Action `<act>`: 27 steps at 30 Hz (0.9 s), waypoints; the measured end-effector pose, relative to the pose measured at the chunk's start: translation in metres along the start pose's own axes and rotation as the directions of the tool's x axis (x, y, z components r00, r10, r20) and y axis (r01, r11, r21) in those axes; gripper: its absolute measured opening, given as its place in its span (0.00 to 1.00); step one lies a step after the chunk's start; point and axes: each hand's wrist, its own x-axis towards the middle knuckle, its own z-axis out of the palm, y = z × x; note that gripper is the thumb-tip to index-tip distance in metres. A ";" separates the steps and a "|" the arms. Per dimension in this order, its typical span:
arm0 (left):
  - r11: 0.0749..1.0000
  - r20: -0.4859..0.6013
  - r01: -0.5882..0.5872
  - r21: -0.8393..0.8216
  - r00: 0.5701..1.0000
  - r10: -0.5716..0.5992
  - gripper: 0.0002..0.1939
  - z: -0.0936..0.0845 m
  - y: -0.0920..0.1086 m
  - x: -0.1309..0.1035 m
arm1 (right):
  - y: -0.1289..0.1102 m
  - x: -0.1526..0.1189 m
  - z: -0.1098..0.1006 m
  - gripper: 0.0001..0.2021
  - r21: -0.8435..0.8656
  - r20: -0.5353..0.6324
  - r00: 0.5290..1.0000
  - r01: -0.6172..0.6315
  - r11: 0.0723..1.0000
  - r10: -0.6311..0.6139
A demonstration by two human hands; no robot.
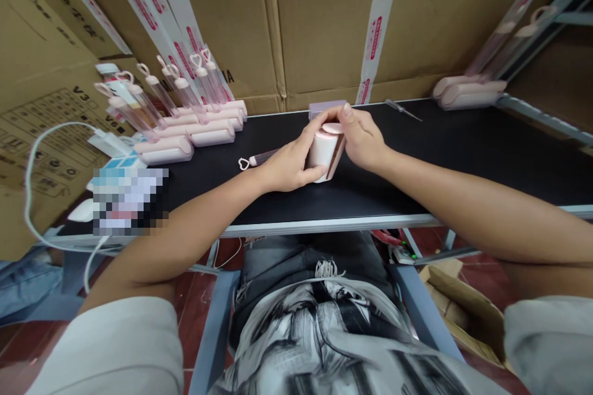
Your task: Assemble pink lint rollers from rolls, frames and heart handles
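Observation:
A short white-and-pink rounded case (323,151) stands upright at the middle of the black tabletop, tilted slightly, with a gap between its white body and a pink side piece. My left hand (290,163) is closed round its left side, thumb low on the front and fingers over the top. From the right, my right hand (364,139) presses the pink side and upper edge, its fingers bent and partly hidden. Beside my left wrist lies a clear tube with a heart-shaped loop (252,162), partly covered by the hand. A lilac box (319,109) sits just behind the case.
Several pink bases with upright clear tubes (213,131) stand at the back left, and more pink bases (472,94) at the back right. A screwdriver (404,110) lies near the rear edge. White cables (30,197) hang at left. Cardboard (319,24) walls the back.

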 end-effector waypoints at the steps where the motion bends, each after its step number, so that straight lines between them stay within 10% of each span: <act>1: 1.000 0.003 -0.006 0.004 1.000 0.006 0.59 0.000 0.000 0.000 | 0.000 0.000 0.000 0.40 0.001 0.001 1.000 0.005 1.000 -0.005; 22: 0.997 -0.022 -0.008 0.074 1.000 0.009 0.58 0.001 -0.007 -0.003 | 0.010 0.003 0.005 0.39 0.060 -0.019 0.995 0.095 0.994 -0.094; 27: 0.995 -0.145 0.070 0.069 0.988 -0.059 0.54 -0.004 -0.014 -0.006 | 0.022 0.007 -0.003 0.35 0.218 0.040 0.998 -0.052 0.975 0.044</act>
